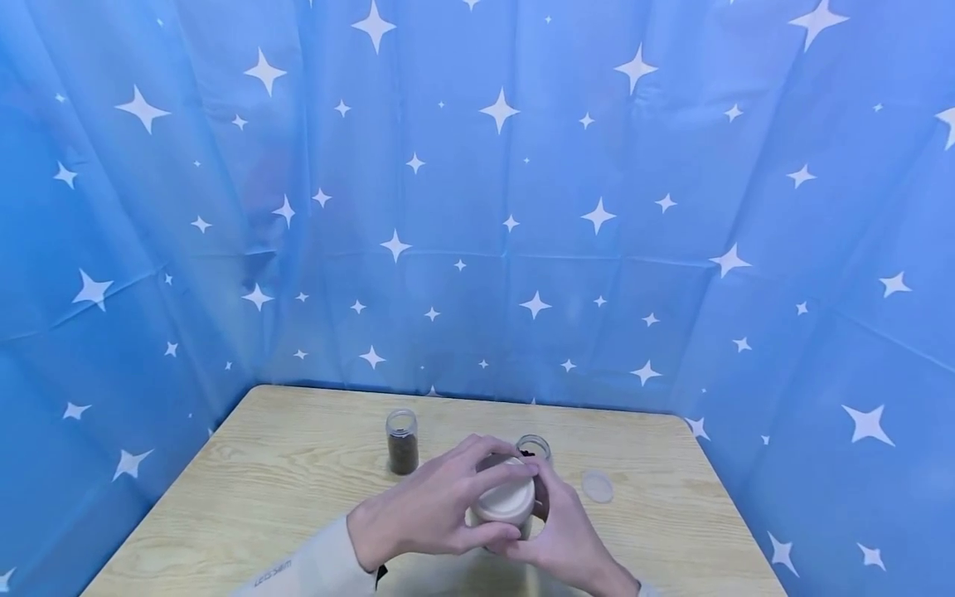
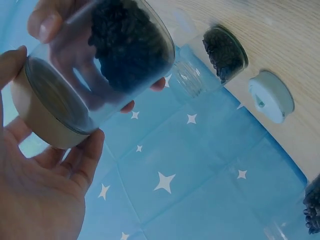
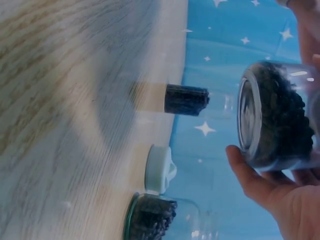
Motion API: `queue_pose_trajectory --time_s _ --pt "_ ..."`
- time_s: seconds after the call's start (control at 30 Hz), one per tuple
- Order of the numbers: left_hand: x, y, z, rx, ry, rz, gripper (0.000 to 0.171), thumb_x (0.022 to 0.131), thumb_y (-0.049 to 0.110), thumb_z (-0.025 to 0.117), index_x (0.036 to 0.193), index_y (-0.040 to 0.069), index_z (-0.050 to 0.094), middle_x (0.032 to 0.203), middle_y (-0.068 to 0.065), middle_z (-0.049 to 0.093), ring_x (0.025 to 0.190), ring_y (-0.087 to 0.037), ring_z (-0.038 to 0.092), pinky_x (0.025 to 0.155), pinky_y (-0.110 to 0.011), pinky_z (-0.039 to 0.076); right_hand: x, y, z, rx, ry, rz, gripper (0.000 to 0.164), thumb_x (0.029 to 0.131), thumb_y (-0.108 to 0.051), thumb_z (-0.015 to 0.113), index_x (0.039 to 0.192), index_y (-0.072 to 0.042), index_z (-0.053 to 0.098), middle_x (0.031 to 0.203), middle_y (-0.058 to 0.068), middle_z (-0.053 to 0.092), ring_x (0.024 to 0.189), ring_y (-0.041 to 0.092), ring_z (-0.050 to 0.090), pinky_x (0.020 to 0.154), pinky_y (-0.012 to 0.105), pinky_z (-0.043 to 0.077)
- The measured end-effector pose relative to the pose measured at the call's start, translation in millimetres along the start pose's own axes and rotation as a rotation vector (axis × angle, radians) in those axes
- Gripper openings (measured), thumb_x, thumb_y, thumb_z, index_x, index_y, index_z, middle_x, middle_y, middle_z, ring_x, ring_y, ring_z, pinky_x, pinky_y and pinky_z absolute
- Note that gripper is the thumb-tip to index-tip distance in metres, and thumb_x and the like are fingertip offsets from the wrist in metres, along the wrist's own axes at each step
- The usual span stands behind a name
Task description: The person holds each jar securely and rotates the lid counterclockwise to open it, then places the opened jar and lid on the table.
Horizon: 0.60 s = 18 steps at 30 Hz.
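My left hand (image 1: 440,502) grips the pale, cream-coloured lid (image 1: 507,497) of a clear jar, its fingers and thumb spread round the rim. With my right hand (image 1: 563,531) I hold the body of the same jar (image 3: 280,117), raised off the table and tilted. Dark, bean-like pieces (image 2: 132,45) have slid toward its base, away from the lid. In the left wrist view the lid (image 2: 47,107) sits on the jar's mouth. Whether it is turning cannot be told. In the head view my hands hide most of the jar.
A narrow jar (image 1: 403,448) with dark contents stands at the back left, its top uncovered. Another uncovered jar (image 1: 534,446) is just beyond my hands. Right of it lies a translucent disc (image 1: 597,487). Between the jars rests a white cap (image 3: 159,169). Starry blue curtains (image 1: 500,207) surround the table (image 1: 321,423).
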<state>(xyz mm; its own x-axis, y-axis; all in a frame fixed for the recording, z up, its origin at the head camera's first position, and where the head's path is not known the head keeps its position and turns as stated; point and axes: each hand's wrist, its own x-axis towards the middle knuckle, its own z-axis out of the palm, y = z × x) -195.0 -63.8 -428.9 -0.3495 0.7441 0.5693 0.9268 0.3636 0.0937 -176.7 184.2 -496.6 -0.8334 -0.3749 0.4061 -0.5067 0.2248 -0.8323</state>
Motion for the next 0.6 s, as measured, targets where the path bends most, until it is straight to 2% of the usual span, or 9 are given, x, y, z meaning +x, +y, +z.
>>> queue_pose_trajectory --time_s 0.13,0.27,0.47,0.6 --pt "2.1 4.0 0.8 -0.019 0.009 -0.094 0.076 0.100 0.057 0.090 0.165 0.028 0.063 0.148 -0.004 0.067 0.128 -0.017 0.073 0.098 -0.025 0.065 0.6 -0.8 1.2 -0.008 0.014 -0.006 0.087 0.085 -0.017 0.106 0.156 -0.023 0.056 0.140 0.006 0.078 0.124 0.011 0.078 0.099 0.034 0.072" --pt "4.7 7.9 2.2 -0.015 0.025 -0.157 0.070 0.097 0.059 0.093 0.155 0.029 0.069 0.137 -0.001 0.065 0.114 -0.012 0.070 0.090 -0.020 0.064 1.4 -3.2 2.7 -0.017 0.020 0.000 0.089 0.086 -0.020 0.107 0.158 -0.025 0.055 0.144 0.005 0.077 0.127 0.011 0.077 0.100 0.034 0.071" --pt "7.8 10.4 3.8 0.000 0.048 -0.209 0.065 0.097 0.063 0.092 0.149 0.030 0.071 0.128 0.001 0.063 0.107 -0.009 0.066 0.086 -0.014 0.060 3.7 -9.3 2.2 -0.012 0.028 0.056 0.091 0.085 -0.021 0.106 0.160 -0.027 0.054 0.147 0.007 0.074 0.129 0.013 0.076 0.100 0.033 0.070" --pt "8.1 10.4 3.9 0.006 0.070 -0.216 0.064 0.096 0.064 0.092 0.146 0.029 0.072 0.126 0.002 0.063 0.104 -0.009 0.066 0.083 -0.012 0.058 5.1 -6.7 2.5 -0.021 0.027 0.013 0.089 0.086 -0.020 0.106 0.159 -0.026 0.055 0.145 0.008 0.075 0.127 0.012 0.076 0.099 0.033 0.071"
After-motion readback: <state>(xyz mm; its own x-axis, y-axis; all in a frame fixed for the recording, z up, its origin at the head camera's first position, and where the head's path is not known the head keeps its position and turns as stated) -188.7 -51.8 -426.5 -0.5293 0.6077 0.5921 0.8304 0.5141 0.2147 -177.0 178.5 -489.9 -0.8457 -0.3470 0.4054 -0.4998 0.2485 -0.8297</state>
